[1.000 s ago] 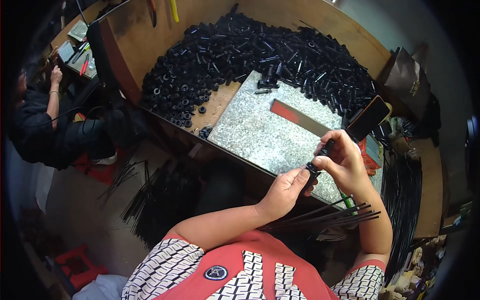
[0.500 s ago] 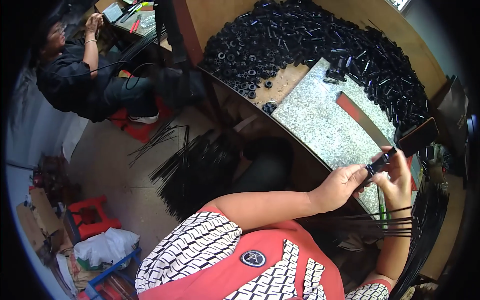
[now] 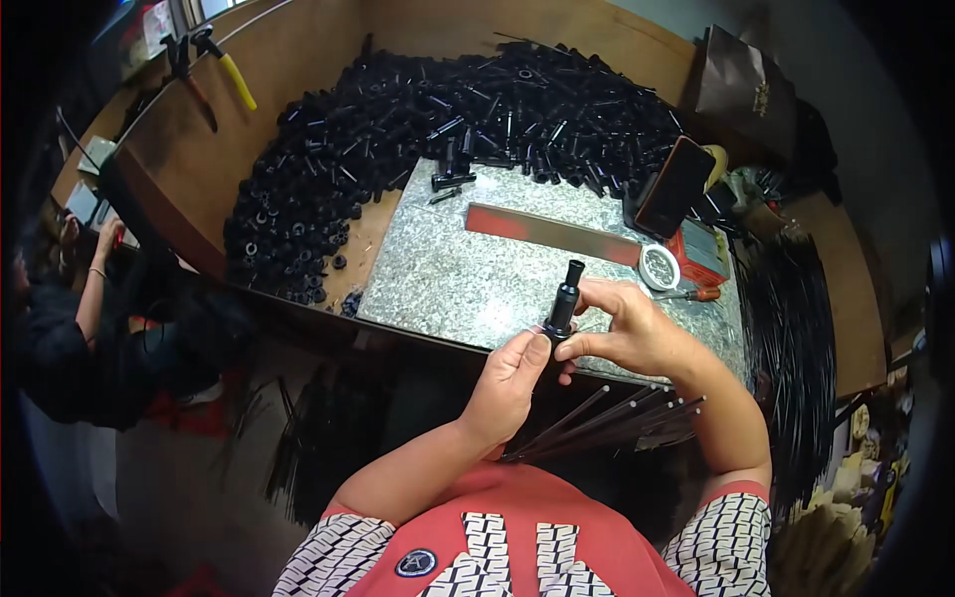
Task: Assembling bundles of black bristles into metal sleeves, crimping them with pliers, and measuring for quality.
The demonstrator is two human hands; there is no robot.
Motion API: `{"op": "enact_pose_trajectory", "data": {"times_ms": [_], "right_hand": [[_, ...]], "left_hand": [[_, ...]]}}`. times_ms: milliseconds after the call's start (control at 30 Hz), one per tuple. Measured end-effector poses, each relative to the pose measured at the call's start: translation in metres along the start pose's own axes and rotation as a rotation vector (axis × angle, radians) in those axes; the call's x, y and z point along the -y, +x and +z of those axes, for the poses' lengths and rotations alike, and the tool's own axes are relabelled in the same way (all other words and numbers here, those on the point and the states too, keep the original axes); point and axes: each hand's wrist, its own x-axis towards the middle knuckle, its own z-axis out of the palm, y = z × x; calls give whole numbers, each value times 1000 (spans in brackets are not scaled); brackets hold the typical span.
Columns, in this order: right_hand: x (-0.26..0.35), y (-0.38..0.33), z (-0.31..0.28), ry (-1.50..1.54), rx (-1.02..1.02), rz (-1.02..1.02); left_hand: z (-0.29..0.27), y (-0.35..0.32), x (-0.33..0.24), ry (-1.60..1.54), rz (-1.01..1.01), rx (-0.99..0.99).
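My left hand [image 3: 509, 390] pinches the lower end of a glossy black stepped plastic tube [image 3: 565, 298], which stands nearly upright. Curled round its side, the fingers and thumb of my right hand [image 3: 634, 330] close on the same piece. Both hands are over the near edge of a speckled stone slab [image 3: 418, 269]. A flat metal bar [image 3: 553, 237] lies on the slab beyond them. Several thin black rods [image 3: 607, 413] with pale tips stick out below my hands, across my lap.
Black plastic parts [image 3: 477, 99] are heaped behind the slab. To the right are a phone [image 3: 674, 187], a round white dish [image 3: 659, 267], a red box [image 3: 701, 254], a screwdriver [image 3: 704, 295] and a bundle of black rods [image 3: 791, 328]. At far left a co-worker's arm [image 3: 92, 294] shows.
My view has swung right, so the bench sits more centrally. The black tube has gone from slanting to nearly upright, still in both hands. The dish and screwdriver have come into plain sight.
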Motion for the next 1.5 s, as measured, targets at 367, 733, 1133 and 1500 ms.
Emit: {"op": "enact_pose_trajectory", "data": {"times_ms": [367, 733, 1133, 1500], "right_hand": [[-8, -1, 0, -31, -14, -93], [-33, -23, 52, 253, -326, 317], [-28, -30, 87, 728, -296, 199], [-35, -26, 94, 811, -248, 148]], "left_hand": [[-3, -2, 1, -20, -20, 38], [-14, 1, -4, -107, -45, -51], [-18, 3, -20, -229, -159, 67], [-42, 2, -11, -270, -148, 94]]}}
